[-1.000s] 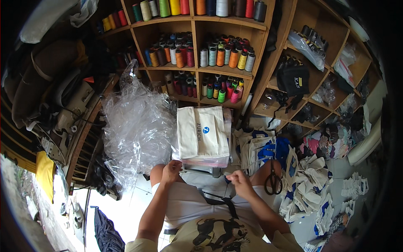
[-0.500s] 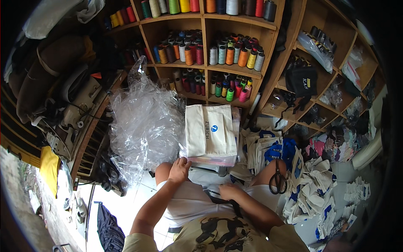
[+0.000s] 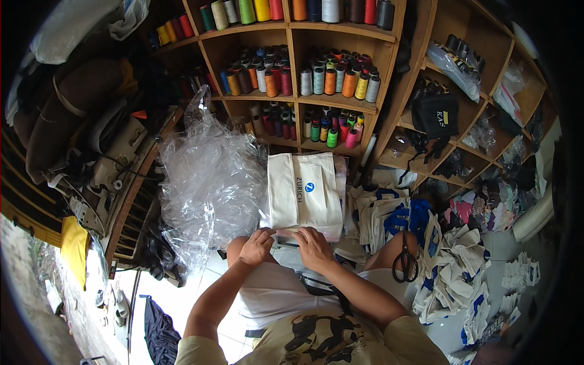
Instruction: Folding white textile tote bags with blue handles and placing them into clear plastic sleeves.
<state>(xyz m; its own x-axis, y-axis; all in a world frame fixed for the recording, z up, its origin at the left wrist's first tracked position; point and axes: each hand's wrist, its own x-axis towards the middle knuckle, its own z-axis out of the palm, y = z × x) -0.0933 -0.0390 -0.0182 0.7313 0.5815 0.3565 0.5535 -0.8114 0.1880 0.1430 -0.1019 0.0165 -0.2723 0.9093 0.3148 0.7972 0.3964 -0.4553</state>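
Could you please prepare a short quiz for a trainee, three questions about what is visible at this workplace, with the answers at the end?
1. Where do the black-handled scissors lie?
a) among the thread cones
b) on the person's right leg
c) on the yellow cloth
2. True or false: the crumpled clear plastic is to the right of the printed cream cloth.
3. Which edge of that cloth are the left hand and right hand closest to?

Key: 1. b; 2. false; 3. the edge nearest the person's body.
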